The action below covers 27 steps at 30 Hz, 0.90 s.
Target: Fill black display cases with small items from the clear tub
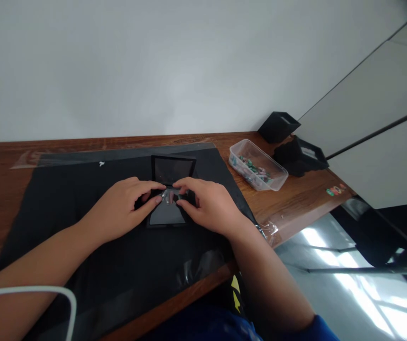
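A black hinged case (168, 224) lies unfolded on the black mat, its framed lid (173, 169) tilted up at the back. Both halves have glossy, see-through-looking panels. My left hand (125, 203) grips the case from the left, index fingertip by the hinge and thumb on the front half. From the right, my right hand (210, 203) grips it too, index finger at the hinge and thumb over the lower panel. Reflections of the fingers show in that panel. A small shiny spot sits by the left fingertips; I cannot make out what it is.
A clear plastic tub (258, 166) of small wrapped pieces stands right of the black mat (83, 189). Behind it are two black boxes (278, 127). A white scrap (101, 164) lies on the mat. A white cable (29, 289) crosses the lower left, and crumpled clear plastic (269, 229) lies at the right edge.
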Tool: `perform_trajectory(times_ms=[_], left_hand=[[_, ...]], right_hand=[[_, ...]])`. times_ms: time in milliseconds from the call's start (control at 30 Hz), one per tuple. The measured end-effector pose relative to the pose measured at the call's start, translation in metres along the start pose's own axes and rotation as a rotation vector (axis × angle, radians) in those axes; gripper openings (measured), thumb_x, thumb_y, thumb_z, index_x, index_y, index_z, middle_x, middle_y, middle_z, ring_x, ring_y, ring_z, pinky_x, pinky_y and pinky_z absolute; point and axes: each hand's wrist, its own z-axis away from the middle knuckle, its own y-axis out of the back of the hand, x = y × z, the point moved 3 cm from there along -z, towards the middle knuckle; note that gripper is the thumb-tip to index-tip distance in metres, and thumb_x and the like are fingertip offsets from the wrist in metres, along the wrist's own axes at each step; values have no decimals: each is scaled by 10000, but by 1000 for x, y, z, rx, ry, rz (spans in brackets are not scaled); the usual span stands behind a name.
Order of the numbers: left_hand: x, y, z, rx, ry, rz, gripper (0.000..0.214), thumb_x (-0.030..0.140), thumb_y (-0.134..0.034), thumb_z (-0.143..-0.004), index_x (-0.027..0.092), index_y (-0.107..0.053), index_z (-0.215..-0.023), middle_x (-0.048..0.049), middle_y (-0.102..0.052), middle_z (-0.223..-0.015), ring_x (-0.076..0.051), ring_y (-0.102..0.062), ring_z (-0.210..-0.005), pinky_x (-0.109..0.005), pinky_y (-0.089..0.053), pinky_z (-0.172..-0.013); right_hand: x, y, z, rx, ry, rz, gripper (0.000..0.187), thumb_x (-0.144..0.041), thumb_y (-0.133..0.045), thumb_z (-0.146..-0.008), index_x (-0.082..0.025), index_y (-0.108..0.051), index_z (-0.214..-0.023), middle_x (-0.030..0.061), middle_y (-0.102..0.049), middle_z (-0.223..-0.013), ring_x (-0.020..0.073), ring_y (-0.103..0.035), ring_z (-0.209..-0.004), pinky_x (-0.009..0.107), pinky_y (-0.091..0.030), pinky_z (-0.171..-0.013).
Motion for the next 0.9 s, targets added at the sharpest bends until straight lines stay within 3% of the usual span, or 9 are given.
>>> perform_trajectory(times_ms=[600, 900], left_hand=[[-3, -1, 1, 11, -15, -26, 433, 569, -529, -1017, 261, -757, -1219, -20, -623, -768, -213, -591, -726, -342, -430, -681], [-3, -2, 2, 9, -17, -27, 398, 555, -549, -1009, 263, -751, -1190, -18, -626, -781, -214, -598, -735, -351, -434, -706]], right_hand=[[2, -4, -1, -40, -53, 7, 353, -248, -780, -890, -270, -676, -1226, -33, -789, -1076, 109, -612, -695, 258, -368, -668], [3, -2, -3, 11, -80, -14, 365, -190, -776, -882, -282, -689, -1225, -43, -782, -1062, 94, -586, -664, 253, -379, -673]])
